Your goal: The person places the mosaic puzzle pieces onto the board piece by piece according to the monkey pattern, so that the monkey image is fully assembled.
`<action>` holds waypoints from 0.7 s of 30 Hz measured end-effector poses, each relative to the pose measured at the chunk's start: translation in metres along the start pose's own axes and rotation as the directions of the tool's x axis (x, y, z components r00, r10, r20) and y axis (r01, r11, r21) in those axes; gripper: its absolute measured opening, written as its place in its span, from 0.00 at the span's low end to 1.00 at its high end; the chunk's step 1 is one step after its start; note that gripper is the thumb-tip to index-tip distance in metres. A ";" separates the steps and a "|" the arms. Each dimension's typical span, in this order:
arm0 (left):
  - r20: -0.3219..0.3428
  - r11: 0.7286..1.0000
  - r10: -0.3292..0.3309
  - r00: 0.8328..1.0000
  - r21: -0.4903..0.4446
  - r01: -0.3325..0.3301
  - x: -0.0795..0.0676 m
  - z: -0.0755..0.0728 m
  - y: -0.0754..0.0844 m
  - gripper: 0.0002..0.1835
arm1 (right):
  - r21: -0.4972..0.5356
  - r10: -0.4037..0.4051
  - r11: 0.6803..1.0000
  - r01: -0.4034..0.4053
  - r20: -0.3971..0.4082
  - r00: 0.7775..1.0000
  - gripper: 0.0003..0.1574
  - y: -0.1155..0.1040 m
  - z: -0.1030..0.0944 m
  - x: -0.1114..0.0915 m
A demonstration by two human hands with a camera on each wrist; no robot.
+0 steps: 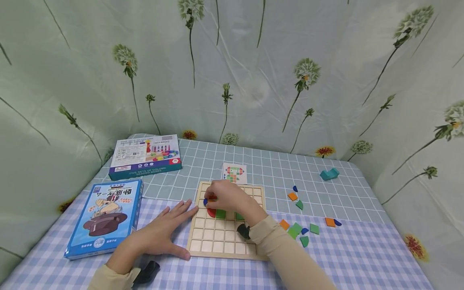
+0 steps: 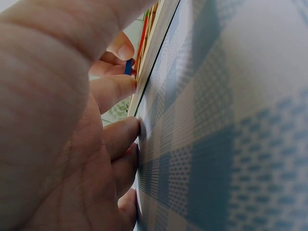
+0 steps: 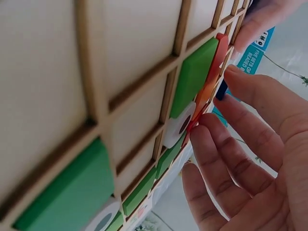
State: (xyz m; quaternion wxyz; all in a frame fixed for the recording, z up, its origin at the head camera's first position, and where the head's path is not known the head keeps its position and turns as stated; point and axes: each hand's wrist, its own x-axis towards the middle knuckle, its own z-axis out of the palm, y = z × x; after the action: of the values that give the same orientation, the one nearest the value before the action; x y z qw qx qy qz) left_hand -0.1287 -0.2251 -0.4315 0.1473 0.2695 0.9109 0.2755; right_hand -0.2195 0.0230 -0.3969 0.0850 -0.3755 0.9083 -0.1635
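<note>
My right hand is over the upper left of a wooden grid board. Its thumb and index finger pinch a small blue half-round piece, held on edge at the board's left column. Beneath and beside the hand, a red piece and a green square sit in the grid. The right wrist view also shows an orange piece and white pieces with dark centres there. My left hand lies spread on the cloth, fingertips and thumb at the board's left edge.
A picture card is behind the board. Loose green, orange and blue pieces lie to the right, with a teal curved block farther back. At the left are a blue game box and a beaded-boxes carton.
</note>
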 end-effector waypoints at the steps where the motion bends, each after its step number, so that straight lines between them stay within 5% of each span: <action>1: -0.001 1.000 0.003 1.000 0.001 -0.003 0.000 0.000 0.000 0.67 | -0.007 0.006 1.000 -0.006 -0.001 1.000 0.11 -0.001 0.000 0.000; 21: 0.006 1.000 0.003 1.000 -0.004 -0.003 0.001 0.000 -0.001 0.66 | -0.070 0.099 0.993 -0.099 -0.002 0.995 0.11 -0.009 0.003 0.005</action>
State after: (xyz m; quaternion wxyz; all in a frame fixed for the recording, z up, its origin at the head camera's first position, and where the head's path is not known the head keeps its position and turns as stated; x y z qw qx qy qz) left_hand -0.1293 -0.2251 -0.4322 0.1501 0.2715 0.9095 0.2769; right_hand -0.2163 0.0124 -0.3961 0.0807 -0.3328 0.9310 -0.1267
